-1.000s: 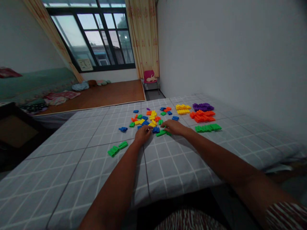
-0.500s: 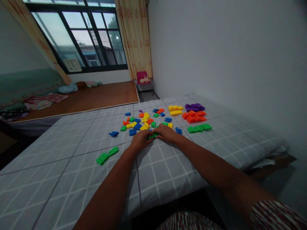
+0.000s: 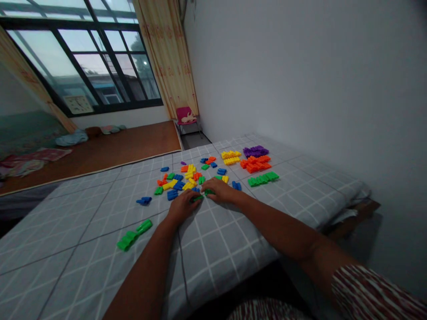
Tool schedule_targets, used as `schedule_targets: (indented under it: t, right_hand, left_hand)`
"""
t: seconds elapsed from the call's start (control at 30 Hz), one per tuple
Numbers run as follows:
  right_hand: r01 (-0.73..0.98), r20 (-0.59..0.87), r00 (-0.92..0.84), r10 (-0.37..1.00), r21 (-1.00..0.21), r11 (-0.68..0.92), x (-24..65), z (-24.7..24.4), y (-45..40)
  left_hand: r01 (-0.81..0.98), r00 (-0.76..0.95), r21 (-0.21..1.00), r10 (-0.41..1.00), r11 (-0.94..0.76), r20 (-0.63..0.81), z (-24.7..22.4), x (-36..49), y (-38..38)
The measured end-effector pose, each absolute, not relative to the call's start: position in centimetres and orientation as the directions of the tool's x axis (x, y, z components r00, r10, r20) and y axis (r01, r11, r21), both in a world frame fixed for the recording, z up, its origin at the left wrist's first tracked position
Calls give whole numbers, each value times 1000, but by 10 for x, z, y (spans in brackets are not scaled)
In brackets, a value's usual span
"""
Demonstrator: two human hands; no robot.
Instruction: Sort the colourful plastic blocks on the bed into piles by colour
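Observation:
My left hand [image 3: 183, 206] rests low over the bed, its fingers closed on a green plastic toy block [image 3: 197, 198]. Just to its right, my right hand [image 3: 217, 191] curls over another green toy block [image 3: 209, 192], partly hidden under the fingers. A small gap separates the two hands. Beyond them lies a loose spread of blue, yellow, orange and green blocks [image 3: 179, 186]. Left of my left forearm is a joined row of green blocks [image 3: 127, 240], with a further green piece at its end.
Sorted by colour at the right are yellow [image 3: 231, 157], purple [image 3: 255, 151], orange [image 3: 255, 164] and green [image 3: 263, 179] groups. A lone blue block [image 3: 144, 201] lies at left. A white wall [image 3: 300, 89] borders the right side of the checked sheet [image 3: 230, 249].
My hands, together on green blocks before, have drawn slightly apart, each with green in it. The view has shifted, so the scene sits further left and a little lower.

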State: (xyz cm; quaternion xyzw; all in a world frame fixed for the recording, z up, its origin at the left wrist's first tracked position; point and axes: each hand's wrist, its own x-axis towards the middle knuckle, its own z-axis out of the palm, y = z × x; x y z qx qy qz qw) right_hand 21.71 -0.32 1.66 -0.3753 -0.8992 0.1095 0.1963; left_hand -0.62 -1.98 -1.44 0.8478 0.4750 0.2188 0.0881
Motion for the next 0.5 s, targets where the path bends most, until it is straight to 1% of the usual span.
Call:
schedule_targets:
  t: [0.1, 0.17, 0.23, 0.3, 0.37, 0.4, 0.47, 0.5]
  right_hand:
    - [535, 439, -573, 692, -440, 722, 247, 32, -4]
    - [495, 466, -492, 736, -546, 676, 283, 37, -5]
    - [498, 427, -423, 799, -627, 599, 328, 38, -6]
    - [603, 380, -303, 874, -633, 485, 377, 34, -9]
    - [719, 320, -133, 938, -620, 314, 423, 29, -15]
    - [748, 286, -58, 957, -622, 231, 442, 26, -19]
    - [747, 209, 27, 978, -654, 119, 469, 21, -25]
    - [730, 175, 38, 984, -677, 92, 477, 18, -27]
  left_hand:
    - [753, 448, 388, 846, -531, 287, -16, -9, -20]
    - [742, 449, 404, 844, -535, 293, -16, -10, -20]
    - [739, 444, 411, 845, -534, 299, -16, -9, -20]
    - [750, 438, 397, 848, -528, 299, -17, -8, -20]
    - [767, 435, 372, 850, -522, 296, -17, -6, -19]
    - [773, 437, 360, 850, -522, 294, -17, -6, -19]
    - [779, 440, 346, 849, -523, 293, -17, -5, -18]
    - [779, 444, 343, 847, -526, 292, -17, -5, -19]
